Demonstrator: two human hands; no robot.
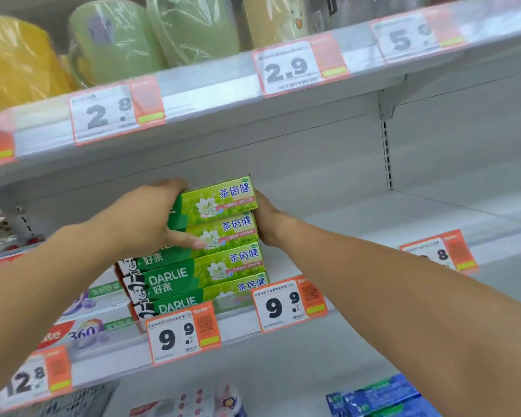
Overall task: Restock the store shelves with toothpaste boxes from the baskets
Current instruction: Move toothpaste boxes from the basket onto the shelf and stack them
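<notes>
While both hands work: this is a stack of green toothpaste boxes going onto a white store shelf.

Left hand (139, 218): its grip is closed on the left end of the top two green cardboard toothpaste boxes (220, 213). Fingers curl over the top and the thumb lies across the front of the second box.

Right hand (268, 219): it is at the right end of the same two boxes. The boxes hide its fingers, so I cannot tell if this grip is closed or just pressing flat.

Why held like this: one hand at each end likely keeps the two long boxes together and level, so they do not slip apart.

Where the boxes are: the two held boxes sit on top of more green toothpaste boxes (193, 278), right under the hands. I cannot tell if they fully rest there yet.

Middle shelf (373, 230): to the right of the right hand it shows bare white board.

Price tags (181, 335): white and orange tags hang on the shelf edge below the hands.

Left of the stack: white and red toothpaste boxes (82, 326) lie below the left arm.

Shelf above the hands: green and yellow wrapped plastic cups (115, 40) stand there.

Job so far: my guess is partly done, since much of the shelf looks unfilled.
</notes>
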